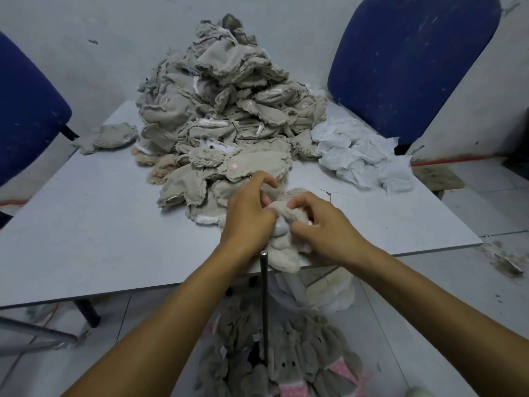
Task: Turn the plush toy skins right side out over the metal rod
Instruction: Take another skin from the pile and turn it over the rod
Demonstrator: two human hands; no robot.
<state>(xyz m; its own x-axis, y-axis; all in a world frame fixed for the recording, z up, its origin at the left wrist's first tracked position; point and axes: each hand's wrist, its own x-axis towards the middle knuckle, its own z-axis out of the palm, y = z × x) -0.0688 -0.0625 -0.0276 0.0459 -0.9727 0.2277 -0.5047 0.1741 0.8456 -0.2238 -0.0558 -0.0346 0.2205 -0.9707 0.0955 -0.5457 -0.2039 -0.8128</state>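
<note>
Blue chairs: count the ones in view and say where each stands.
2. One blue chair stands at the table's left side, the other blue chair behind its far right corner. More may sit outside the frame.

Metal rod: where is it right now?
Head view, bottom centre: the rod stands upright at the table's near edge, its tip just below the left hand and the skin both hands grip.

Grey table [86, 224], blue chairs [412, 61], tiled floor [429, 305].
</note>
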